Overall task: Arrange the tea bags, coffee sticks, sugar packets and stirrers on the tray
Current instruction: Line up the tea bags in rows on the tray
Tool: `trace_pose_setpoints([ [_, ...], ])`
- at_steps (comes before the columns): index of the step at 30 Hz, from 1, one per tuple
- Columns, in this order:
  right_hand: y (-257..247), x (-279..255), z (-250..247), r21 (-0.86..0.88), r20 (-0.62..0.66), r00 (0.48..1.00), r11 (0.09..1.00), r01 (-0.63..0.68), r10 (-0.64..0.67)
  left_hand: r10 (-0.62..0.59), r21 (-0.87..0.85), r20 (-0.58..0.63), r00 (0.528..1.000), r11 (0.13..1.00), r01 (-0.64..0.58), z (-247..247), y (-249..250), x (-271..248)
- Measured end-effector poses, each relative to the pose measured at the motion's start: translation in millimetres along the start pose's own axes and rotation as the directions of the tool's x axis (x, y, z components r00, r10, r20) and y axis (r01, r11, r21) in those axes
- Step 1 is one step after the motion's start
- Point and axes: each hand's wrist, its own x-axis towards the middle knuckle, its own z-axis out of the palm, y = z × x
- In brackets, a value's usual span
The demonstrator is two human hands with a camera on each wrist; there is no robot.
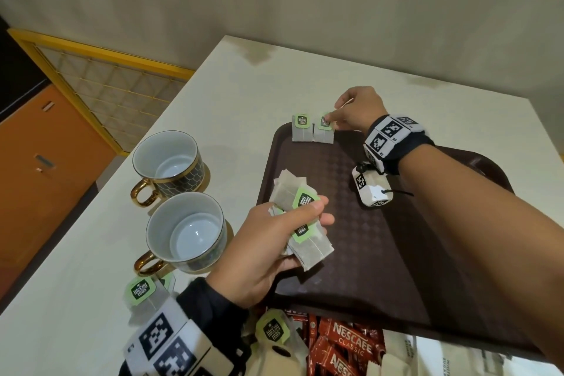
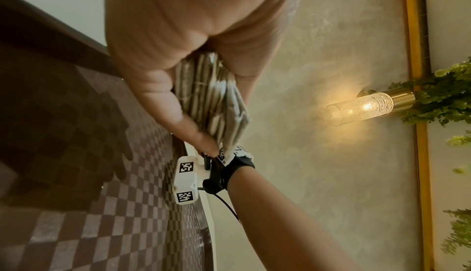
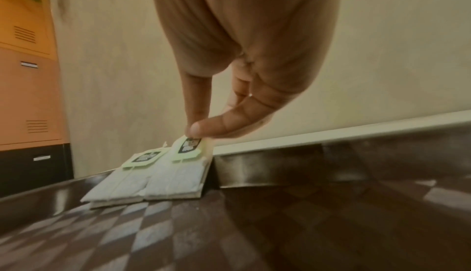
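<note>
Tea bags [image 1: 312, 131] lie side by side at the tray's [image 1: 381, 241] far left corner, their upper ends leaning on its rim. The right hand [image 1: 355, 110] pinches the green tag [image 3: 190, 146] of the right-hand one between thumb and forefinger; its other fingers are hidden. The left hand [image 1: 268, 250] holds a bundle of bags [image 1: 302, 223] over the tray's left edge, fingers curled round it; how many it holds is unclear. More bags and red coffee sticks [image 1: 341, 348] lie on the worktop [image 1: 213, 94] at the near edge, partly cut off and covered by the left sleeve. Two cups [image 1: 177, 192] stand left of the tray.
</note>
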Motion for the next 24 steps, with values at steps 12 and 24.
trace_pose_setpoints([
  [12,-13,-15,37,-0.661,0.372,0.865,0.557,0.502,-0.336,-0.007,0.01,-0.012,1.0,1.0,0.007,-2,-1,3],
  [24,-12,-10,27,-0.615,0.238,0.906,0.668,0.42,-0.351,0.014,0.012,0.004,1.0,1.0,-0.014,-4,-5,4],
])
